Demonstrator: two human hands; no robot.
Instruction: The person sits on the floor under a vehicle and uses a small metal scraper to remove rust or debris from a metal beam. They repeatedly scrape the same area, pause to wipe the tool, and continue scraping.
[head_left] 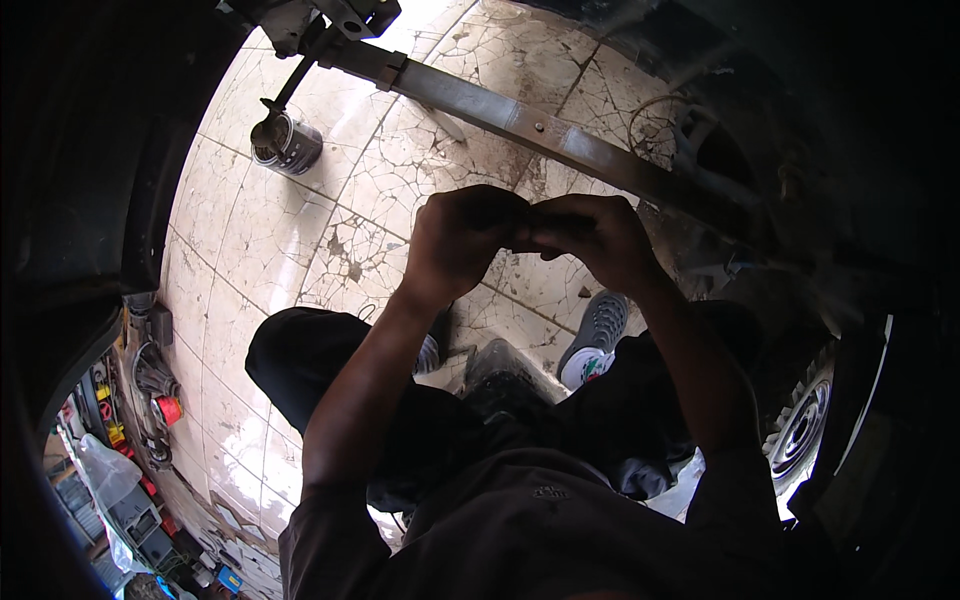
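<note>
left hand (pixel 462 240) and right hand (pixel 592 236) raised together above knees, fingertips touching at centre. fingers of both curled inward, pressed close as if pinching something small; item itself hidden, could not tell what. hovered just below long metal bar (pixel 540 128) crossing cracked tiled floor (pixel 270 250). small metal can (pixel 288 146) stood well apart, upper left. grey shoe (pixel 598 338) below right hand. wheel (pixel 800 425) at lower right.
</note>
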